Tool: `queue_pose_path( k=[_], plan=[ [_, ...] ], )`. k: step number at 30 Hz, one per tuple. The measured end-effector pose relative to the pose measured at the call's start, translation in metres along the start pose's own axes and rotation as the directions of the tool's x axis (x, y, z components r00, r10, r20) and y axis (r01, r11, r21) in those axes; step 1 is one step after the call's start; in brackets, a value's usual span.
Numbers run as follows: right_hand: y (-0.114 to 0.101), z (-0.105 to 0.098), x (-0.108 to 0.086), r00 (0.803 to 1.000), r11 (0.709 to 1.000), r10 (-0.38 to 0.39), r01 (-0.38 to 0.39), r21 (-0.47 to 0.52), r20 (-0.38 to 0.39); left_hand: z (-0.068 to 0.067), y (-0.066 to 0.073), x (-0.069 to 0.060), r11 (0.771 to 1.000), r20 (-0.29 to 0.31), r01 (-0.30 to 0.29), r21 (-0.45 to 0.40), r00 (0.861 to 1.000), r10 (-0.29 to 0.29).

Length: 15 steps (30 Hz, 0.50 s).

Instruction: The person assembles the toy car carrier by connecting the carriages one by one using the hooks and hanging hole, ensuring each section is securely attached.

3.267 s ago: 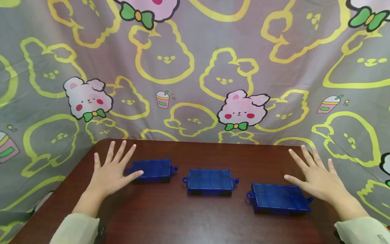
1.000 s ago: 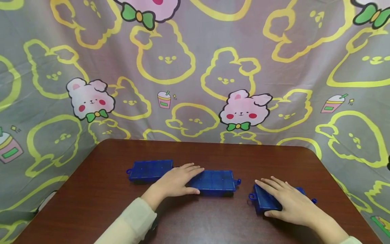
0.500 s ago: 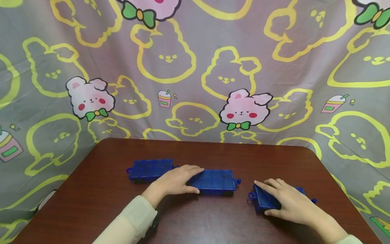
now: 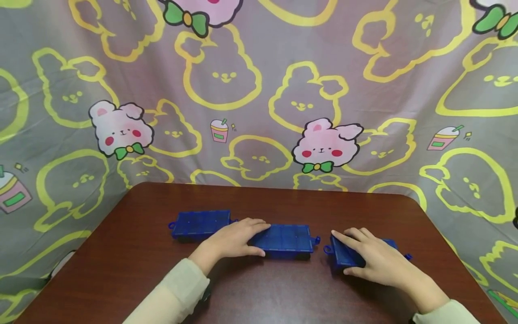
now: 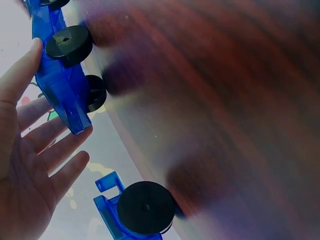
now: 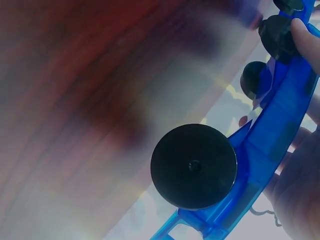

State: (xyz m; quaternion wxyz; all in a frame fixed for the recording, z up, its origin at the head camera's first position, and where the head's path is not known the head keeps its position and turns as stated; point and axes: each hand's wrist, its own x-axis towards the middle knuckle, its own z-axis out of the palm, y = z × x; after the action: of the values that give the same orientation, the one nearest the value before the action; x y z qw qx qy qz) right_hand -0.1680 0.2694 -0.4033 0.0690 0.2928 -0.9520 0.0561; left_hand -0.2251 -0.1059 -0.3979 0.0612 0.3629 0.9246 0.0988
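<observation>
Three blue toy train wagons with black wheels stand in a slanting row, each with a ring at its left end and a hook at its right. My left hand (image 4: 228, 243) holds the left part of the middle wagon (image 4: 285, 238), thumb on the near side and fingers across to the far side. With my right hand (image 4: 376, 258) I grip the right wagon (image 4: 341, 253) from above, thumb at its near side. Its ring (image 4: 327, 249) lies close to the middle wagon's hook (image 4: 317, 240). The left wagon (image 4: 202, 222) is untouched; its hook is partly behind my left hand.
The wagons stand on a dark brown table (image 4: 259, 288) with rounded far corners. A grey curtain (image 4: 259, 90) printed with yellow outlines and white rabbits hangs behind it and along both sides.
Both hands came from beside the row onto the middle and right wagons. In the last half second my right hand has shifted the right wagon left and slightly away, towards the middle wagon.
</observation>
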Motion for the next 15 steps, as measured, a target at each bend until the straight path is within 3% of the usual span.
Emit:
queue_pose_path(
  k=[15],
  plan=[
    [0.005, 0.006, 0.019, 0.999, 0.998, 0.046, -0.046, 0.037, -0.002, -0.002, 0.000, -0.001, 1.000, 0.009, 0.017, -0.012, 1.000, -0.017]
  ],
)
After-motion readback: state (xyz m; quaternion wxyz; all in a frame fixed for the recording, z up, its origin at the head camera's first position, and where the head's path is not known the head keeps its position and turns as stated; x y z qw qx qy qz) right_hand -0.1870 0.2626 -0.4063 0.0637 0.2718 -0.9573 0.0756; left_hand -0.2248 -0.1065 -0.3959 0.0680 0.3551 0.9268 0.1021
